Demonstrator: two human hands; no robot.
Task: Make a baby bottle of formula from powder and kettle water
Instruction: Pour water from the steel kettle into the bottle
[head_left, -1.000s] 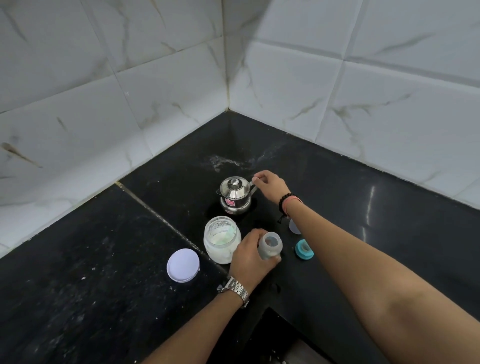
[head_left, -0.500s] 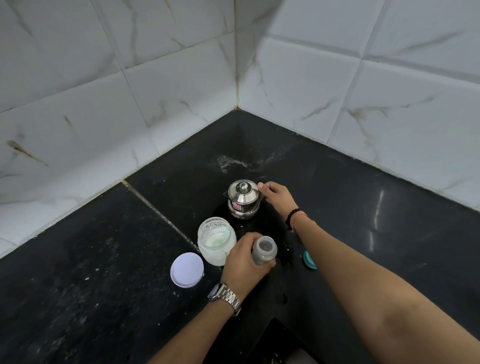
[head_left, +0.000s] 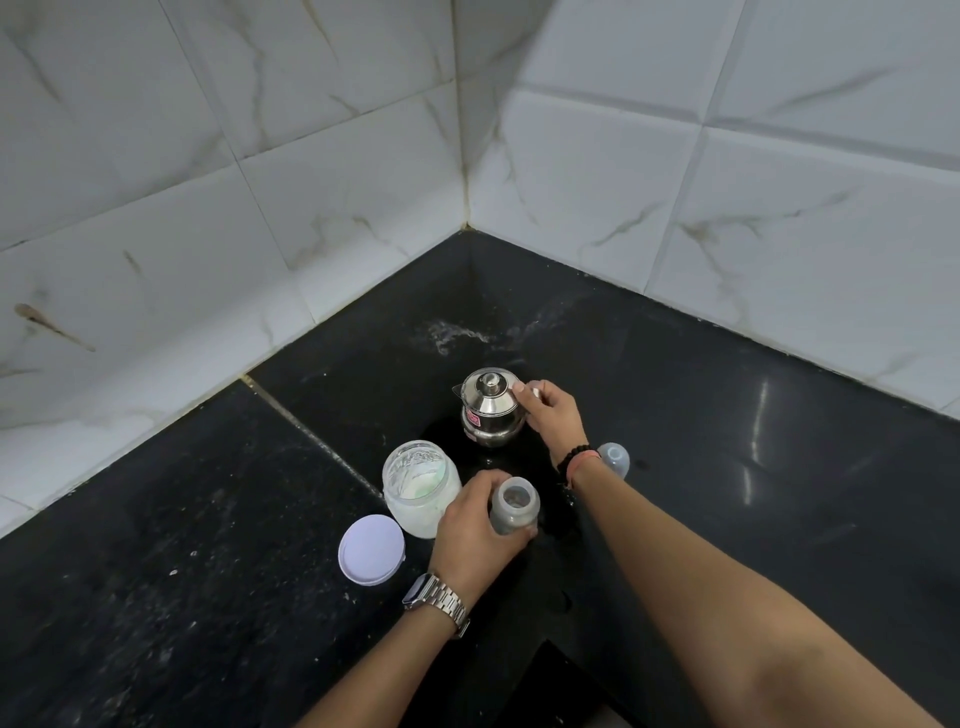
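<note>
- The baby bottle (head_left: 514, 512) stands upright and uncapped on the black counter (head_left: 208, 597), just in front of the steel kettle (head_left: 488, 408) — close enough, I judge, that a pour needs only a short lift and tilt.
- The left hand (head_left: 475, 535) wraps its fingers round the bottle's side, likely to steady it against tipping while water goes in.
- The right hand (head_left: 550, 415) is closed on the kettle's handle side, fingers curled there; the handle itself is hidden by the hand. The kettle rests on the counter, lid on.
- The open powder jar (head_left: 421, 488) sits front-left of the kettle, touching or nearly touching the left hand, and its white lid (head_left: 371, 550) lies further front-left — set aside to keep the jar mouth free.
- The clear bottle cap (head_left: 614, 458) lies right of the kettle, behind the right wrist.
</note>
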